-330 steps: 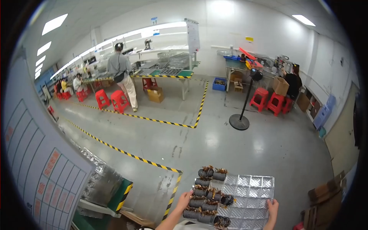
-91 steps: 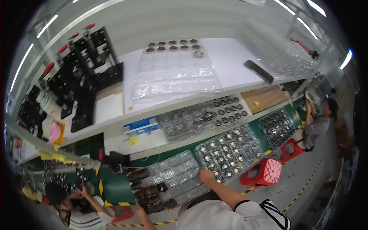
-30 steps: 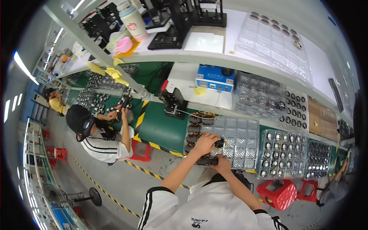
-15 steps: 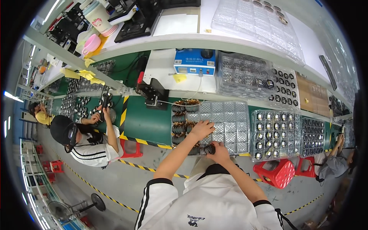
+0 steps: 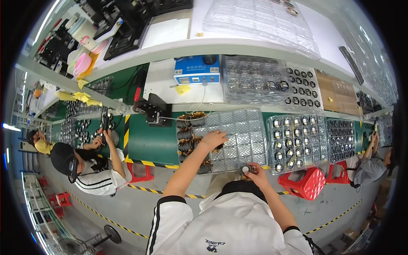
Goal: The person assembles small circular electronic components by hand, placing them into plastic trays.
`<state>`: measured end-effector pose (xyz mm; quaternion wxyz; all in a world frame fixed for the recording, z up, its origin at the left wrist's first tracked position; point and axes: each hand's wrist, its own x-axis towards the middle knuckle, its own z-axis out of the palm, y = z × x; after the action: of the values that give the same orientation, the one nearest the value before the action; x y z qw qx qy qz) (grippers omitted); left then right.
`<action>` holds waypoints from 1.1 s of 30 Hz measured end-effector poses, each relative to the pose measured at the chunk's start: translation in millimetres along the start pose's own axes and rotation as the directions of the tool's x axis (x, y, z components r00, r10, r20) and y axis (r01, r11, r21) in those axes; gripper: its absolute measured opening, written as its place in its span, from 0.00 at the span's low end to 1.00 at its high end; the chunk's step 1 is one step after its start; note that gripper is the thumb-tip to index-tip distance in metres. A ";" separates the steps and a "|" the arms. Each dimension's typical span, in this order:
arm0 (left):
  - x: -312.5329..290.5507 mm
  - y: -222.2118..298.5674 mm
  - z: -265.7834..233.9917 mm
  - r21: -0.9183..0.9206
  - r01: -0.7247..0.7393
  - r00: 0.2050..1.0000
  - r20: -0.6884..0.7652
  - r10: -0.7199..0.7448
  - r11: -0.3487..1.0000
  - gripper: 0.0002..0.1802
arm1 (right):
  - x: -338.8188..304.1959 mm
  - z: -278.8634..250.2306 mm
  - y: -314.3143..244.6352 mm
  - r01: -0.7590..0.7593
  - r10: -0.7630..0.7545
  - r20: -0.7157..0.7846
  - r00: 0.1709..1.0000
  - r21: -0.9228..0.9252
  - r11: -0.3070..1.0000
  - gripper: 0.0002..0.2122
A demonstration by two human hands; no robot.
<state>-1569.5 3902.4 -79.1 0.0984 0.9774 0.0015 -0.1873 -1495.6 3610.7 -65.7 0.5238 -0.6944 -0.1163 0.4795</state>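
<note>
A clear plastic tray (image 5: 244, 127) with square pockets lies in front of me on the green bench. Dark wire-wound ring coils (image 5: 185, 135) with copper-coloured ends stand in its left columns, and the pockets to the right are bare. My left hand (image 5: 214, 139) rests over the tray beside these coils, fingers stretched out, with a dark part partly hidden beneath it. At the tray's near edge, my right hand (image 5: 256, 173) pinches a ring coil (image 5: 246, 169), its round face with a pale centre turned up.
Right of the tray stand filled trays (image 5: 296, 142). Behind are a black fixture with a red handle (image 5: 146, 106), a blue box (image 5: 197, 70) and stacked trays (image 5: 255, 80). A shelf (image 5: 170, 50) crosses above. A co-worker (image 5: 91, 168) sits left; a red stool (image 5: 308, 185) stands right.
My right hand has lifted the ring coil from the tray to its near edge and turned it face up. My left hand stays over the tray. The whole view has shifted slightly.
</note>
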 end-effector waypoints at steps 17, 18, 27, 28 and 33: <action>-4.6 -0.8 -11.8 -0.147 0.045 0.999 0.035 -0.041 0.988 0.21 | -29.1 -97.7 11.7 -0.080 0.232 -0.281 0.931 0.461 0.884 0.23; -7.0 -2.2 -13.5 -0.187 0.086 0.996 0.022 -0.083 0.979 0.22 | -28.2 -99.7 5.7 -0.034 0.220 -0.328 0.919 0.490 0.871 0.23; -8.2 2.8 -5.2 -0.218 0.184 0.983 0.033 -0.181 0.959 0.26 | -20.7 -140.7 16.8 -0.056 0.284 -0.404 0.870 0.491 0.869 0.22; -7.9 1.7 -5.9 -0.273 0.193 0.981 0.060 -0.184 0.942 0.24 | -19.8 -142.9 15.4 -0.057 0.289 -0.426 0.857 0.480 0.876 0.21; -12.2 7.7 -7.3 -0.242 0.147 0.985 -0.052 -0.164 0.959 0.18 | -15.6 -160.1 20.3 -0.056 0.284 -0.477 0.832 0.437 0.898 0.21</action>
<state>-1577.8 3896.6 -66.5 0.1991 0.9616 0.1042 -0.1578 -1384.5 3493.1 -75.7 0.6215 -0.6830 0.1982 0.3286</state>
